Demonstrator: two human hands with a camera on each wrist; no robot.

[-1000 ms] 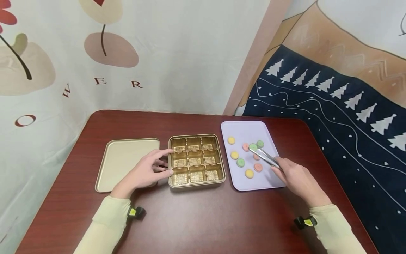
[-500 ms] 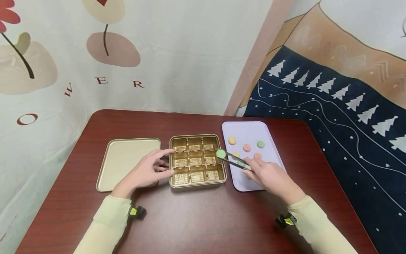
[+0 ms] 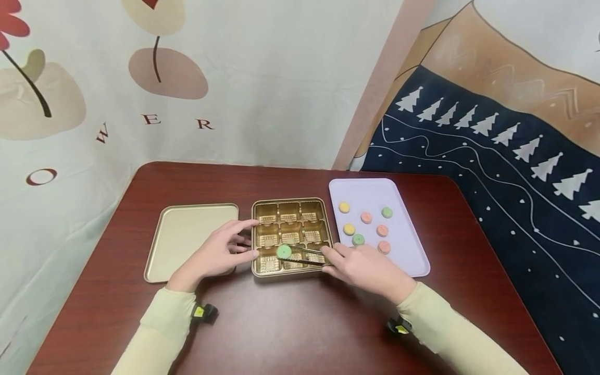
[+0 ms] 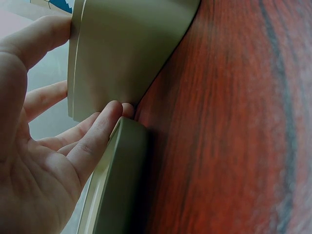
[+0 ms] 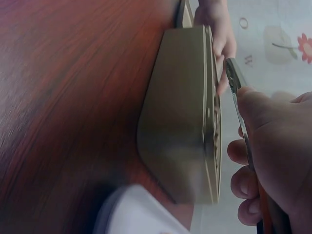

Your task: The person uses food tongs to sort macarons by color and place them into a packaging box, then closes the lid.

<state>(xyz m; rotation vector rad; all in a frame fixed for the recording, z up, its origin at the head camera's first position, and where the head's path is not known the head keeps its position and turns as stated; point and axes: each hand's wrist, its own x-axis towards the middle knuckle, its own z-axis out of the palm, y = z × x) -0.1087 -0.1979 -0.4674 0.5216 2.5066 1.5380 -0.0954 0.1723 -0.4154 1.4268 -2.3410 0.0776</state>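
Note:
My right hand (image 3: 363, 266) grips metal tongs (image 3: 309, 263), whose tips pinch a small green macaron (image 3: 284, 252). In the head view the macaron overlaps the front row of the gold box (image 3: 289, 278), where the left and middle compartments meet. No sweets show in the box's visible compartments. My left hand (image 3: 216, 250) touches the box's left wall with spread fingers and thumb. In the left wrist view those fingertips (image 4: 63, 29) rest on the box's side wall (image 4: 126, 48). The right wrist view shows the tongs (image 5: 234, 80) raised over the box rim, with the macaron hidden.
A lilac tray (image 3: 408, 260) right of the box bears several yellow, pink and green macarons, including a pink macaron (image 3: 366, 217). Left of the box lies a shallow gold lid (image 3: 183, 234), partly under my left hand. Fabric hangings (image 3: 281, 104) stand behind the table.
My right hand lifted a green macaron from the lilac tray with the tongs and carried it left over the box's front row. The left hand stayed at the box.

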